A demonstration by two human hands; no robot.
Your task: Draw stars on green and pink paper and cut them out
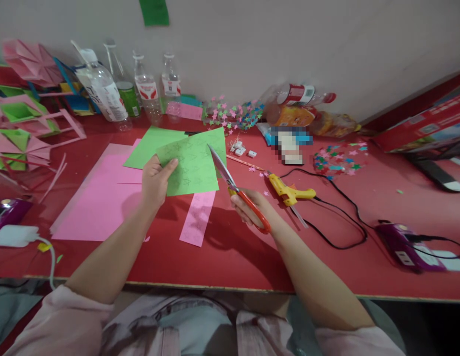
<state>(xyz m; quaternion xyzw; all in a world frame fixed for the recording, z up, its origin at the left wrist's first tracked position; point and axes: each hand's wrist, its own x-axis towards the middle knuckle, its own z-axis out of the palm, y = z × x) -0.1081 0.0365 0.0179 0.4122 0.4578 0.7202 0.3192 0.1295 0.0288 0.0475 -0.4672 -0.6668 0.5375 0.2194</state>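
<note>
My left hand (156, 180) pinches the left edge of a green paper sheet (195, 168), thumb on top. Faint drawn outlines cover the sheet, which is raised above the table. In my right hand (248, 205) is a pair of scissors (232, 185) with orange-red handles. The blades look closed or nearly so, and their tip lies over the sheet's right part; whether they touch it I cannot tell. Below the sheet, a pink strip (198, 220) with similar outlines lies on the red table (230, 262). Another green sheet (150, 146) and larger pink sheets (100, 198) rest at the left.
A yellow glue gun (289, 190) with a black cord lies right of the scissors. Paper stars (233, 116) fill the back middle, with more stars (341, 158) at right. Plastic bottles (146, 91) line the wall. Folded paper crafts (22, 113) crowd the left; a purple power strip (408, 244) sits right.
</note>
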